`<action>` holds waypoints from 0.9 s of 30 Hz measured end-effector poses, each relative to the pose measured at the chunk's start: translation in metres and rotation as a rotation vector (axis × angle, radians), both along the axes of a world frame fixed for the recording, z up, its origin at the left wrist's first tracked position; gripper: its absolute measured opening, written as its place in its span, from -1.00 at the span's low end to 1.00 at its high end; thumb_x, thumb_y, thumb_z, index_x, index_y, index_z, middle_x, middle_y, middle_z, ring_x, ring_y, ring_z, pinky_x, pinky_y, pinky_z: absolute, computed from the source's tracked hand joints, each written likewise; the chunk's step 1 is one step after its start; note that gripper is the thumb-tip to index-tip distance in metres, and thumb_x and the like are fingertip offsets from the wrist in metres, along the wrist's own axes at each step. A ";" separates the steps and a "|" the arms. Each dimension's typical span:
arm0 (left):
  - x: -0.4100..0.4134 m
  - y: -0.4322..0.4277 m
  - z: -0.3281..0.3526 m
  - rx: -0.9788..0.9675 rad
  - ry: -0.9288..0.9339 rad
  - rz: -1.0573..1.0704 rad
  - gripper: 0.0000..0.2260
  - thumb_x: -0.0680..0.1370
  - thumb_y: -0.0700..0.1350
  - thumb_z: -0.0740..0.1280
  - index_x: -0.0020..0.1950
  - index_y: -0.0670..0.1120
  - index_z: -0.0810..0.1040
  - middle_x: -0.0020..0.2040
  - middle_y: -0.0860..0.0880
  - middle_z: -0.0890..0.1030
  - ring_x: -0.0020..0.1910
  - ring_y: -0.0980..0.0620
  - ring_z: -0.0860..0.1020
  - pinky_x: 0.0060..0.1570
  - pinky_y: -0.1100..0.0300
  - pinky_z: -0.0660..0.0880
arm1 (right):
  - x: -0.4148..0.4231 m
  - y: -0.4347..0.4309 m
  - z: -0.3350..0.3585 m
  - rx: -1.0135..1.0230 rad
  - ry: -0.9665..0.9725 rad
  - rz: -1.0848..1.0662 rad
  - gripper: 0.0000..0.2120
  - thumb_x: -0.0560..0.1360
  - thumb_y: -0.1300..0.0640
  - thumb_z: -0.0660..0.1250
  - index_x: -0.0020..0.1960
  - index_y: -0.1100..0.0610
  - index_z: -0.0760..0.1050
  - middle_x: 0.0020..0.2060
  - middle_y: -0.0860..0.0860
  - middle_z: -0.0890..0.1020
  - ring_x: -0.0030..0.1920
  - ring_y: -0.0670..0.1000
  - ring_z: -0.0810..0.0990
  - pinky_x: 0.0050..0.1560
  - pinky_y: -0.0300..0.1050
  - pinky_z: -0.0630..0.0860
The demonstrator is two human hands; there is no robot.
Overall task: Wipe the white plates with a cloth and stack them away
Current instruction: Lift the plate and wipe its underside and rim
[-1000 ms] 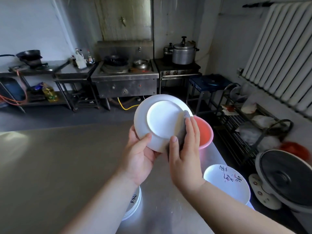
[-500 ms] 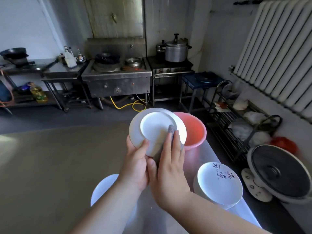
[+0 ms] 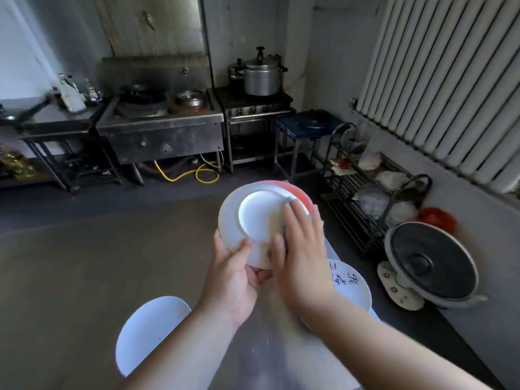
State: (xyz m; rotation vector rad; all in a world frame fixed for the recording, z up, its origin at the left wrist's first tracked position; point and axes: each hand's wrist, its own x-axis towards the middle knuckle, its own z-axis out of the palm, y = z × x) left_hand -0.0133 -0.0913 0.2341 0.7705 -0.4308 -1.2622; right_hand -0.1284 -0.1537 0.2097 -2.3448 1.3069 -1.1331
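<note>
Left hand (image 3: 233,277) grips white plate (image 3: 253,215) rim; right hand (image 3: 304,249) fingers flat, pressing cloth (image 3: 277,223)

Tabletop (image 3: 70,277) open leftward; white plate (image 3: 149,330) near, patterned plate (image 3: 351,288) and pink basin (image 3: 301,195) rightward.

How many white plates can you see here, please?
3: the held plate in the left hand, a plain plate on the table lower left, a marked plate lower right. Others may hide beneath.

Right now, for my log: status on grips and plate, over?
Left grip holds round white ceramic plate, underside up. Right grip presses grey cloth flat on it. Nothing blocking.
</note>
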 end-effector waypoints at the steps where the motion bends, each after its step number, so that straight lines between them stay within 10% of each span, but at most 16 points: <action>1: -0.005 -0.002 -0.001 -0.013 -0.011 -0.030 -0.61 0.71 -0.25 0.19 0.49 0.09 0.38 0.40 -0.11 0.61 0.28 -0.21 0.64 -0.03 -0.17 0.66 | -0.012 -0.018 0.006 0.034 -0.044 -0.010 -0.46 0.69 -0.04 0.07 0.59 0.20 0.32 0.57 0.06 0.36 0.63 0.11 0.19 0.63 0.09 0.15; 5: -0.021 -0.013 -0.004 -0.001 -0.042 -0.131 -0.54 0.65 -0.20 0.23 0.52 0.13 0.39 0.42 -0.06 0.59 0.33 -0.20 0.62 0.00 -0.25 0.64 | -0.067 -0.068 0.034 0.203 -0.130 -0.049 -0.65 0.68 -0.04 0.19 0.41 -0.05 0.53 0.22 -0.18 0.62 0.24 -0.18 0.51 0.27 -0.19 0.41; 11: -0.044 -0.038 -0.013 0.098 -0.106 -0.128 -0.56 0.65 -0.17 0.23 0.48 0.19 0.47 0.36 -0.05 0.64 0.24 -0.17 0.67 -0.10 -0.17 0.68 | -0.149 -0.100 0.039 0.324 0.143 -0.095 -0.59 0.61 -0.18 0.21 -0.25 0.10 0.48 -0.43 -0.03 0.58 -0.34 0.04 0.54 -0.23 0.10 0.58; 21: -0.096 -0.069 -0.059 0.262 -0.204 -0.309 -0.45 0.56 -0.12 0.40 0.52 0.23 0.44 0.42 -0.05 0.60 0.30 -0.19 0.62 -0.16 -0.10 0.65 | -0.211 -0.130 0.002 0.963 0.257 0.056 -0.66 0.60 -0.11 0.26 -0.19 0.12 0.52 -0.40 0.04 0.70 -0.52 0.05 0.50 -0.46 -0.18 0.46; 27: -0.128 -0.082 -0.081 0.343 -0.305 -0.232 -0.66 0.73 -0.04 0.21 0.51 0.09 0.48 0.43 -0.06 0.60 0.43 -0.12 0.55 0.43 -0.27 0.44 | -0.230 -0.139 -0.018 1.096 0.271 0.062 -0.41 0.67 -0.17 0.05 -0.21 0.25 0.58 -0.36 0.25 0.68 -0.43 0.22 0.59 -0.22 0.22 0.64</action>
